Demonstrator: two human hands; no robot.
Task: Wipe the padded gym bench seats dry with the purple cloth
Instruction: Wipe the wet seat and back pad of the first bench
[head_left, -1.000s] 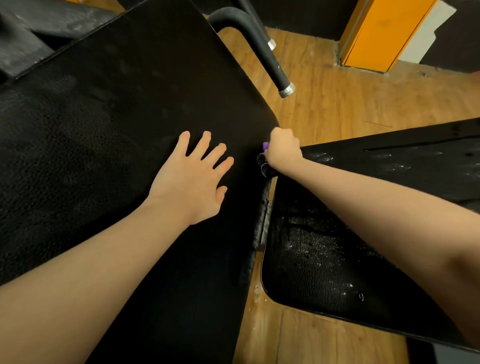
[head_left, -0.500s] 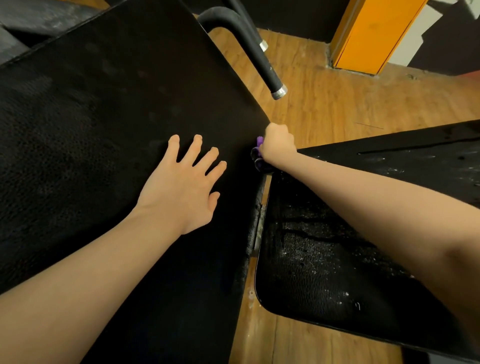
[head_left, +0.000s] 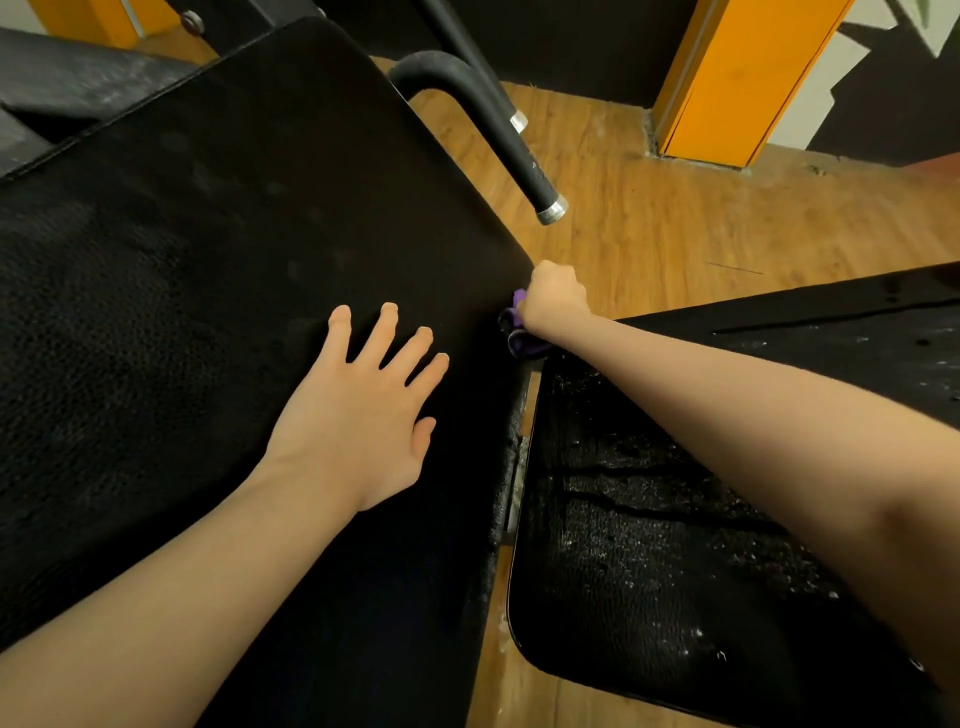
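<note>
A large black padded bench pad (head_left: 182, 270) fills the left of the view and looks matt and dry. My left hand (head_left: 363, 410) rests flat on it with fingers spread. A second black pad (head_left: 649, 561) lies lower right, its surface speckled with water drops. My right hand (head_left: 553, 299) grips the bunched purple cloth (head_left: 519, 338) at the right edge of the large pad, where the two pads meet. Most of the cloth is hidden under my fist.
A black metal handle bar with a silver end cap (head_left: 550, 210) sticks out above my right hand. Wooden floor (head_left: 675, 228) spreads beyond the pads. An orange post (head_left: 737, 78) stands at the back right. Another dark pad (head_left: 67, 88) lies at the far left.
My right hand with the cloth has shifted slightly up along the edge of the large pad. My left hand stays flat on the pad. The camera view has drifted a little.
</note>
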